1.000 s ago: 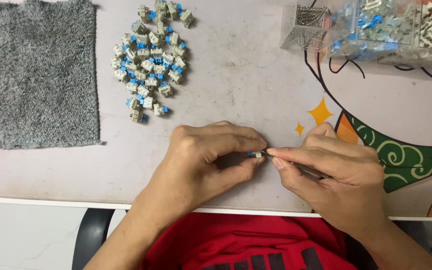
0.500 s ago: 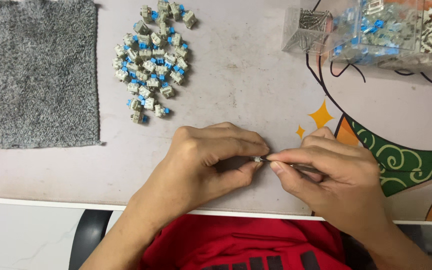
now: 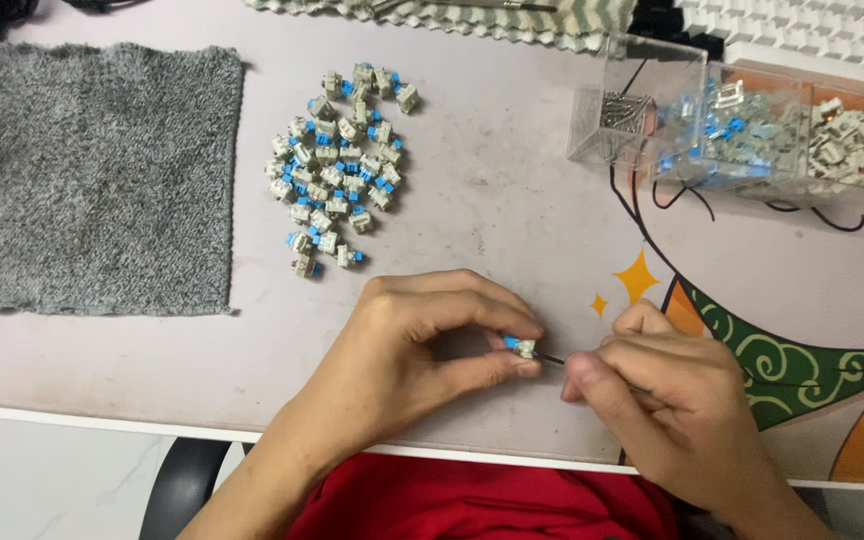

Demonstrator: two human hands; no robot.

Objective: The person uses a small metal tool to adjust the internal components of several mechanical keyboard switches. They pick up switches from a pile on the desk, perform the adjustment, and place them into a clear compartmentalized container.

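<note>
Head view: looking down on a work spot.
Table (image 3: pixel 512 230): pale, scuffed mat with a cartoon print at right.
Cloth (image 3: pixel 92 175): grey, flat at far left.
Box (image 3: pixel 742 135): clear, holds sorted parts.
Pile (image 3: pixel 337 165): loose grey-and-blue switches, within reach.
Left hand (image 3: pixel 422 340): pinched shut on one switch (image 3: pixel 522 346), likely steadying it.
Right hand (image 3: pixel 652 400): closed around a thin tool (image 3: pixel 550 359) touching that switch.

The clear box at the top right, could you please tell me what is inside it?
The clear box has compartments: metal pins on the left, blue-and-grey switch parts in the middle, pale housings on the right. Lower layers are covered.
</note>
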